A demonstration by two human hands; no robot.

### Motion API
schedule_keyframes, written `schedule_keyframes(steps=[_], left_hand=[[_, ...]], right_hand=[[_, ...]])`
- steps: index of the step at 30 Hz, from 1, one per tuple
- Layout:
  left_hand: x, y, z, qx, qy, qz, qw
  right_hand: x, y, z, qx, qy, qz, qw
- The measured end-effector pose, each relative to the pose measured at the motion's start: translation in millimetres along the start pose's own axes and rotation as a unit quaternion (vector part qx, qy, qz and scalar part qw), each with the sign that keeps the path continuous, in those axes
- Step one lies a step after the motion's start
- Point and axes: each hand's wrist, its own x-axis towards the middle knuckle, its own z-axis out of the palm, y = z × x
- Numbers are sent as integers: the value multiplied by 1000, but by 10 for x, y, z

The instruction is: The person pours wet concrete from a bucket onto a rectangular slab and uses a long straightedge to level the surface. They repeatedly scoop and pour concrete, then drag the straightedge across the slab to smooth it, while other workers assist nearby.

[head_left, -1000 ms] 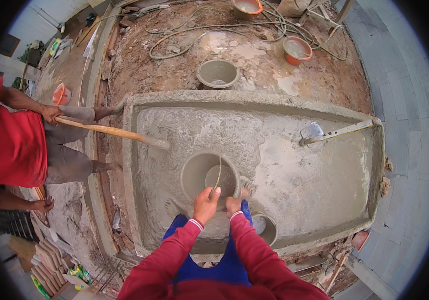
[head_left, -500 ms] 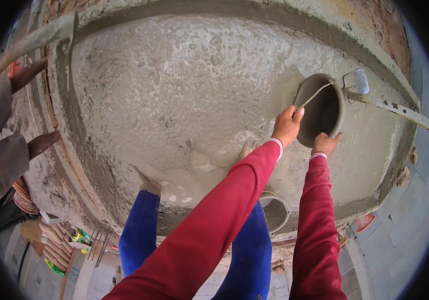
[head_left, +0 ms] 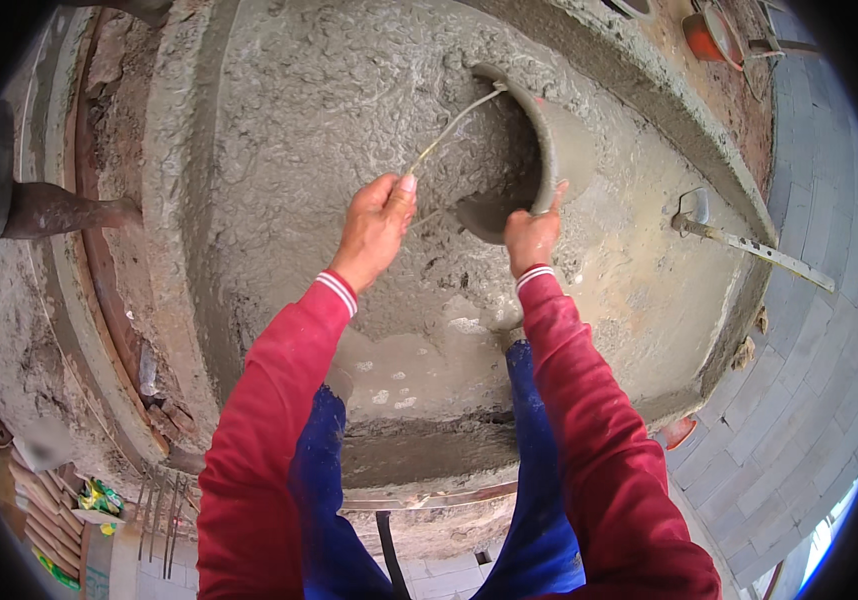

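Note:
A mortar-coated bucket [head_left: 574,148] lies tipped on its side in the trough of wet grey mortar [head_left: 299,130]. Its mouth faces left, and its lower lip is down in the mix. My left hand [head_left: 377,225] is closed around the thin wire handle [head_left: 454,122], pulled out to the left. With my right hand [head_left: 534,235] I grip the near edge of the bucket's rim, thumb along the outside. My two legs in blue trousers [head_left: 539,440] stand in the mortar, feet sunk in it.
A hoe [head_left: 754,255] rests across the trough's right edge. Beyond the far wall [head_left: 649,90] stands an orange bucket [head_left: 711,38]. Another person's bare lower leg [head_left: 69,210] is by the left wall. Rebar rods [head_left: 161,515] stick up at the lower left.
Both hands have brought the bucket left and tipped its mouth into the mortar. My view has turned; the hoe-like tool at upper left and the second bucket by my leg no longer show.

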Motion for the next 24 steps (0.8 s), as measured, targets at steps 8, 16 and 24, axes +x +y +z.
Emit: schedule_keyframes(steps=[8,16,24], left_hand=[[-857,1305,244,423,132,45,895],[-2612,2050,1060,386,175,-46,905],[-4670,2435,676,283,357,-3,890]], right_hand=[[-815,-1295,141,388,-238,258,852],[-1460,-246,-619,463,-474,389,640],[-2726,-423,-2022,305,-594,363,649]])
